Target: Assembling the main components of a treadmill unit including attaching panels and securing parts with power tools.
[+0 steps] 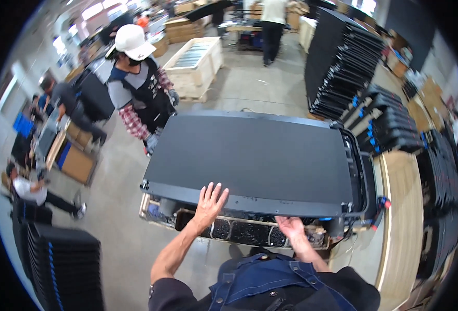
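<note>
A long flat black deck, which looks like a treadmill deck with a wide belt (249, 155), lies across the bench before me. My left hand (211, 206) rests with fingers spread over its near side rail (249, 201). Just below that rail, my right hand (290, 227) is turned palm up, its fingers reaching to the rail's underside; the fingertips are partly hidden. At the deck's far left corner stands a co-worker in a white cap (134, 42); one gloved hand (152, 141) is at the deck's left end.
Parts bins (244, 233) holding small dark pieces line the bench's near side. A pale wooden board (401, 223) stands at the right. Stacked black panels rise at far right (338, 62) and near left (68, 264). A wooden crate (200, 72) sits beyond the co-worker.
</note>
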`<state>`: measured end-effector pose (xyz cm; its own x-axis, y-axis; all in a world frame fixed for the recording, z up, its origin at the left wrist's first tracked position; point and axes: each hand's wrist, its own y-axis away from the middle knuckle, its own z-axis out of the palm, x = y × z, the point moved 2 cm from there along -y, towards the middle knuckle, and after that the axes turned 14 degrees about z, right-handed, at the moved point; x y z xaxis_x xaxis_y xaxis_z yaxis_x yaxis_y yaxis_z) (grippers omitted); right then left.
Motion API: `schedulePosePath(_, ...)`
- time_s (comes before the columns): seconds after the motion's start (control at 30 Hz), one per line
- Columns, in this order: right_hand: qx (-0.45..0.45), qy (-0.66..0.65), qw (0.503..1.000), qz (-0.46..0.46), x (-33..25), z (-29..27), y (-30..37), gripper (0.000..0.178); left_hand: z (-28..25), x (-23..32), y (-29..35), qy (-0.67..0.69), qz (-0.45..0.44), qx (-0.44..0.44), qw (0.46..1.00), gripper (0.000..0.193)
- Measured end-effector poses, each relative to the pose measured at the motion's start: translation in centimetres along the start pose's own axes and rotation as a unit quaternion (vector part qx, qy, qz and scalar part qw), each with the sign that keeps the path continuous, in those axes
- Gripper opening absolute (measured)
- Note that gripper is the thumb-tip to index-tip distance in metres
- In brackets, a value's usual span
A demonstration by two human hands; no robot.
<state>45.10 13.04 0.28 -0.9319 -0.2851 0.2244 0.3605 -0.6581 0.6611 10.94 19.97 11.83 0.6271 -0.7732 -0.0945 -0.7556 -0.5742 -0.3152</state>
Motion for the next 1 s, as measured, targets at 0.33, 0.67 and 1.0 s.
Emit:
schedulePosePath(0.33, -0.42, 0.236, 0.868, -0.119, 4.7, 16.9, 19.0, 0.027, -32.3, -5.9, -12.3, 0.032, 0.121, 0.136, 0.983, 0.076)
schedulePosePath(0.67, -0.139, -0.092, 0.983, -0.081, -9.7, 5.5, -13.0, 0.029, -25.4, -20.6, -33.2, -0.057, 0.042, 0.058, 0.996, 0.066)
schedulePosePath(1.0, -0.158, -0.284, 0.941, -0.093, -6.1, 1.4, -3.3, 0.037, -1.2, -28.4, -45.0, 0.091, 0.011, -0.105, 0.99, 0.059)
